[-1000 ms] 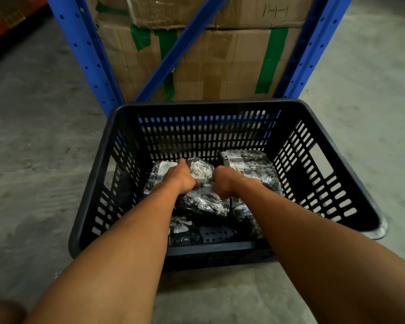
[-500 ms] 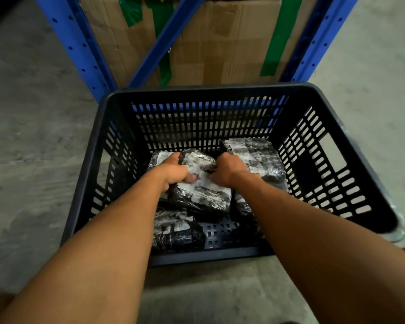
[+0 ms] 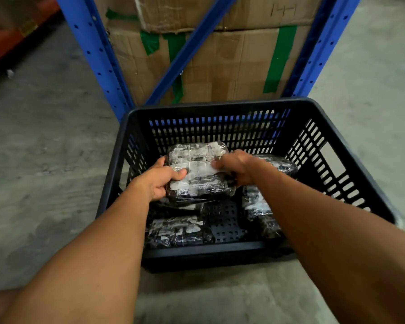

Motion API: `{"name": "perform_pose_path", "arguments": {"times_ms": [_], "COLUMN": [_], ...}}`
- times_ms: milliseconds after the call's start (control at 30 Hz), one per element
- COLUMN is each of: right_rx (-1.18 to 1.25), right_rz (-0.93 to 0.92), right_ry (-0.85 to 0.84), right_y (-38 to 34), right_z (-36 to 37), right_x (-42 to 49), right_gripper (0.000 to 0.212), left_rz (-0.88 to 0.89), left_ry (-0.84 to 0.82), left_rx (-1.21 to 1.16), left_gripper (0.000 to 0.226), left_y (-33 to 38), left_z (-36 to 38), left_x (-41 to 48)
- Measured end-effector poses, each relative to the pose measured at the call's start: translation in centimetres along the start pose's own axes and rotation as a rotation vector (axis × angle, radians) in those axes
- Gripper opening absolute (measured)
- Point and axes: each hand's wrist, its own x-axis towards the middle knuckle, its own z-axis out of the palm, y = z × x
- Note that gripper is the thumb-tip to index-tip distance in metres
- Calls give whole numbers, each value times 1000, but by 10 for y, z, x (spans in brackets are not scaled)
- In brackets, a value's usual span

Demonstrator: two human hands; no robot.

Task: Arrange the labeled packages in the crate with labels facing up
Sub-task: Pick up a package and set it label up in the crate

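Packages sit inside our black crate (image 3: 351,146); the wrapped package (image 3: 197,169) we hold is raised over the far-left corner, white label up, long axis running away from us. Our left hand (image 3: 158,182) clamps its near-left edge, our right hand (image 3: 237,168) its right edge.

Bare crate (image 3: 229,250) floor shows mid-front; wrapped packages (image 3: 177,230) block the front-left corner, right side and middle.
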Motion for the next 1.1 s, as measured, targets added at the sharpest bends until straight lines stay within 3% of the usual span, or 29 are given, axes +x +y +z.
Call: {"name": "perform_pose_path", "arguments": {"times_ms": [67, 133, 267, 400, 467, 567, 633, 667, 700, 767, 833, 933, 1033, 1100], "right_rx": [31, -26, -35, -32, -249, -584, -550, -415, -179, 314, 503, 512, 357, 372], "right_rz": [19, 23, -60, -346, -590, -757, -708, -687, -651, -486, -365, -273, -217, -215], "right_ry": [-108, -111, 11, 248, 393, 499, 458, 393, 297, 113, 82, 60, 51, 33], "right_y": [-3, -3, -1, 11, 17, 22, 22, 20, 17, 11, 11, 16, 25, 29], "right_z": [-16, -26, -33, -32, -33, -34, -33, -32, -33, -35, -40, -38, -34, -35], "right_x": [-5, -12, -26, -23, -25, -31, -35, -40, -44, -49, -48, -49, -46, -44], "right_gripper": [32, 34, 54, 77, 84, 78, 64, 54, 43, 32, 36, 18, 40, 38], "left_rz": [-18, -27, 36, 119, 135, 152, 150, 153, 162, 207, 254, 321, 337, 324], "left_ry": [-7, -46, -87, -143, -114, -76, -95, -96, -92, -97, -112, -143, -214, -246], "left_rx": [-6, 82, 104, -333, -396, -214, -222, -250, -289, -376, -385, -282, -180, -147], "left_gripper": [79, 61, 63, 28, 35, 25, 13, 10, 12, 41, 78, 95, 101, 104], "left_y": [5, 11, 22, 30, 37, 39, 32, 28, 24, 18, 16, 16, 19, 20], "left_z": [-2, -2, 0, 1, 6, 17, 20, 19, 18, 16, 16, 16, 16, 15], "left_x": [-8, -17, -35, -41, -46, -51, -51, -51, -51, -51, -51, -58, -64, -66]}}
